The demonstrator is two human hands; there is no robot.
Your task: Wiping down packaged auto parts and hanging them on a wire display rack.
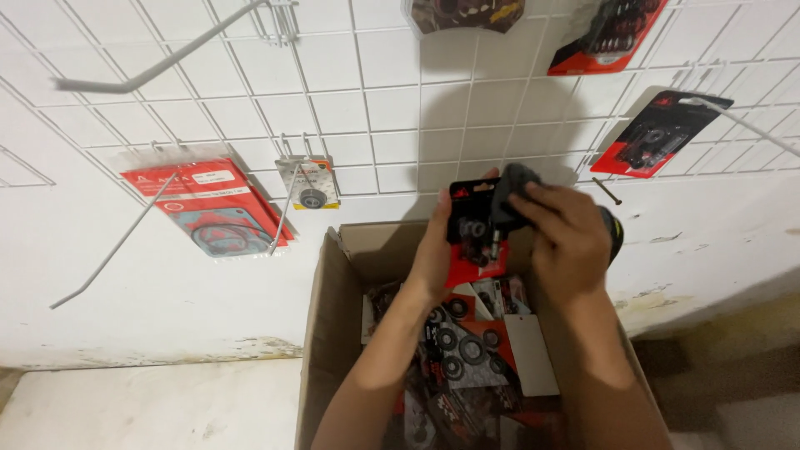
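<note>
Red-and-black blister pack (475,229) sits mid-frame in your left hand (433,258), gripped by its edge; your right hand (567,237) presses a dark cloth (512,196) on it. Several packs hang on the wall grid (375,108); many remain in the cardboard box (333,317) below.

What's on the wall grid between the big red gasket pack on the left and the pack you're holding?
In the head view, a small clear bearing packet hangs between the red gasket pack and the held pack.

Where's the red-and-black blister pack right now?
Head view, centre: the blister pack is held up by the left hand, right hand beside it, above the open cardboard box.
</note>
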